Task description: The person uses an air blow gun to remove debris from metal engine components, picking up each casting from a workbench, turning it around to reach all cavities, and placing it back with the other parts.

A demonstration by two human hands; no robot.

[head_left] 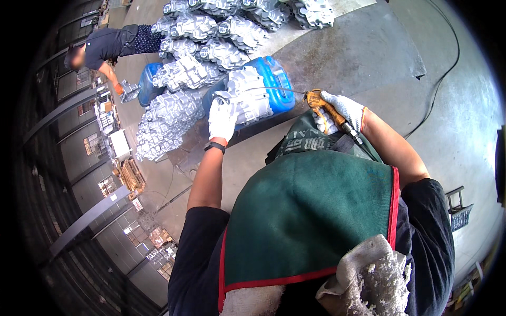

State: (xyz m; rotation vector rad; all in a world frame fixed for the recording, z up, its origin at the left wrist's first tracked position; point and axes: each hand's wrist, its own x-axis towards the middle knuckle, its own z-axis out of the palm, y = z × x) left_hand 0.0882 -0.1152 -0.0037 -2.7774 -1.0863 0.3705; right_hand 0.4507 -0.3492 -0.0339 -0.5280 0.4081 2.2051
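A silvery cast-metal housing (247, 95) rests on a blue plastic drum (279, 84) lying in front of me. My left hand (222, 120), in a white glove, grips the housing's near left edge; its fingertips are partly hidden. In my right hand (343, 111), also gloved, is a yellow air blow gun (322, 105), with the fingers wrapped round its handle. The gun's long thin nozzle (284, 90) points left, its tip end reaching over the housing. A dark hose runs down from the handle beside my green apron (311, 210).
Several similar castings (171, 124) are piled to the left and ahead. At the far left, a co-worker (110, 47) with an orange glove holds a casting near another blue drum (150, 84). A black cable (440, 84) crosses the floor at right, near a small folding step (459, 210).
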